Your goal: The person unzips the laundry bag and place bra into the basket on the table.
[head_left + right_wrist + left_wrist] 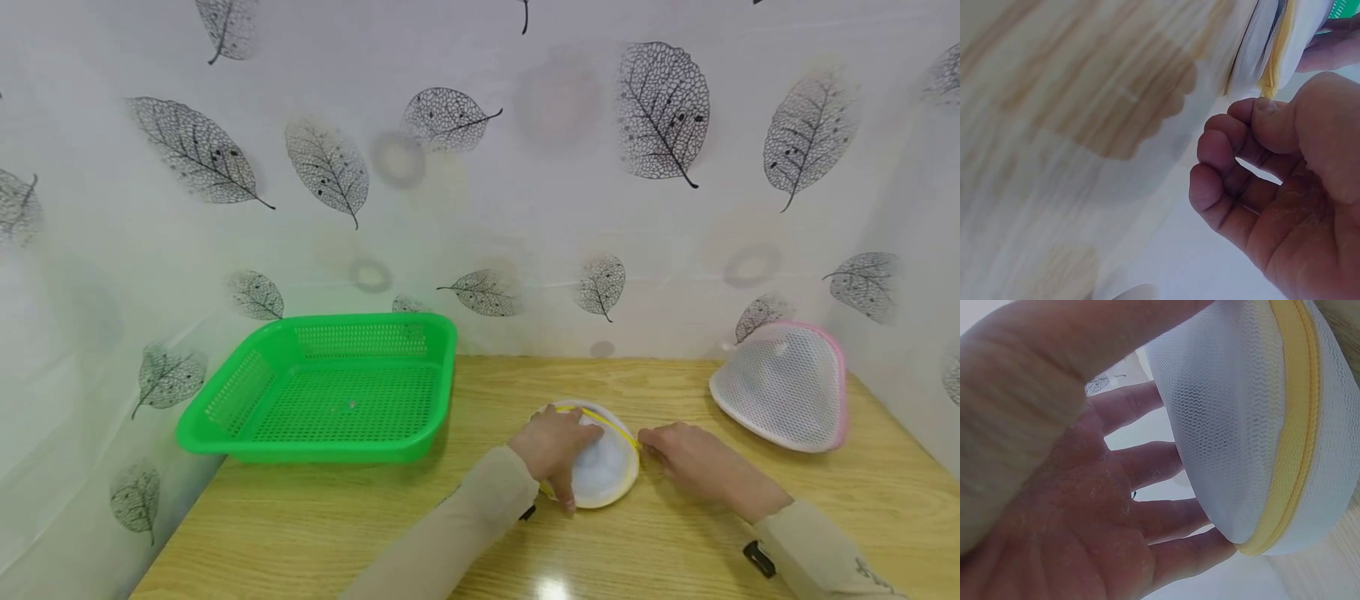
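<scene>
A round white mesh laundry bag [606,473] with a yellow zipper [1294,425] stands on the wooden table, in front of me. My left hand [553,446] holds it from the left, its fingers spread over the mesh and its thumb on the other side. At the bag's right edge, my right hand [693,462] pinches the yellow end of the zipper band between thumb and forefinger. In the right wrist view the other fingers of that hand [1300,206] are curled. Whether a zipper pull lies within the pinch is hidden.
To the left is a green plastic basket [315,454] with perforated walls. A second white mesh bag [780,387], trimmed in pink, rests at the far right of the table [480,542]. A curtain [495,217] with leaf prints hangs behind.
</scene>
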The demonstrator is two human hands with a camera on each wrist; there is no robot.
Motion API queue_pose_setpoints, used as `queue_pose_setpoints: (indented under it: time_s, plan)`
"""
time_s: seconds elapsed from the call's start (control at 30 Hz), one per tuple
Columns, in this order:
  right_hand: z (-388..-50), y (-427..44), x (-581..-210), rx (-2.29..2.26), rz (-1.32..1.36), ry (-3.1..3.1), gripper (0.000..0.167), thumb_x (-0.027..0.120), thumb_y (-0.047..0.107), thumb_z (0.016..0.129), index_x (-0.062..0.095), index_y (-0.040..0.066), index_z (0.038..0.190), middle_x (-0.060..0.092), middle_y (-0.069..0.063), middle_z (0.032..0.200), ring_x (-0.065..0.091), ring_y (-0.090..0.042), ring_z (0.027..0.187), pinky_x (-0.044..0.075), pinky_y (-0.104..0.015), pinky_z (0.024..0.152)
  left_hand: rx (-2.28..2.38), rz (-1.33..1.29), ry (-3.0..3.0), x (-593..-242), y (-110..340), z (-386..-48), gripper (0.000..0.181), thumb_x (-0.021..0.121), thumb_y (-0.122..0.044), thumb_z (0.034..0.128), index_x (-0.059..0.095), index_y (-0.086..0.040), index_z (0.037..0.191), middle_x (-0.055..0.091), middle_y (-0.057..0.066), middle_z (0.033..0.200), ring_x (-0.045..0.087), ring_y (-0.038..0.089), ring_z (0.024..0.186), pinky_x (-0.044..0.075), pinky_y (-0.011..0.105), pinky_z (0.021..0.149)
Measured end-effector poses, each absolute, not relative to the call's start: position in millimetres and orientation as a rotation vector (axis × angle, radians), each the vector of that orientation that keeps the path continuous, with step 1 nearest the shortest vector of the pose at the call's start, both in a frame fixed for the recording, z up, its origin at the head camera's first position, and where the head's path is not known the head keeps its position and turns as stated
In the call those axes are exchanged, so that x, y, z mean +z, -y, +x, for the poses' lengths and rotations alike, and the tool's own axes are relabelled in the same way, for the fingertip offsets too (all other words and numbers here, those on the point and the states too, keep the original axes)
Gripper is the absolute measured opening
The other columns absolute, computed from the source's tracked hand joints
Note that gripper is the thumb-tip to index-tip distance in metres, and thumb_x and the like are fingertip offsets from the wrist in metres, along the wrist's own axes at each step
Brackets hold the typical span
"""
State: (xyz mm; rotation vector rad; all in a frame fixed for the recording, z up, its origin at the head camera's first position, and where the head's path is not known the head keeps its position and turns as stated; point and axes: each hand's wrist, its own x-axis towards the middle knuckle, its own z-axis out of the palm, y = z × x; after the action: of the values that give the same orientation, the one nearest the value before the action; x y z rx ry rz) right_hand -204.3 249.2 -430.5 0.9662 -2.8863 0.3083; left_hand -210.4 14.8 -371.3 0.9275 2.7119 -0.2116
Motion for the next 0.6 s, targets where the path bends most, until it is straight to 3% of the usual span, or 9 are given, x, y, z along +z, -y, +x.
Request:
queue_pose_setpoints:
  time_s: [0.27, 0.6]
  plan:
    - [-201.9, -249.3, -429.7, 0.294, 0.964, 2.910, 0.026, 0.065, -0.005, 0.084, 0.058, 0.019, 0.082, 0.053, 0.013, 0.070, 0.045, -0.001, 0.063, 0.044, -0.026, 0.055, -0.211, 0.916, -2.714, -372.2, -15.2, -212.1, 0.107, 0.099, -0.049, 0.0568, 0.046, -0.038, 0.149, 0.045, -0.001, 0.160, 0.051, 0.036, 0.140, 0.044, 0.041, 0.115]
    - [-199.4, -249.3, -430.1, 0.314, 0.939, 2.935, 0.024, 0.064, -0.002, 0.090, 0.057, 0.019, 0.081, 0.053, 0.013, 0.070, 0.044, -0.001, 0.062, 0.042, -0.025, 0.053, -0.230, 0.933, -2.710, -371.2, -15.1, -211.5, 0.106, 0.099, -0.050, 0.0574, 0.046, -0.037, 0.149, 0.046, -0.002, 0.159, 0.050, 0.034, 0.141, 0.043, 0.040, 0.117]
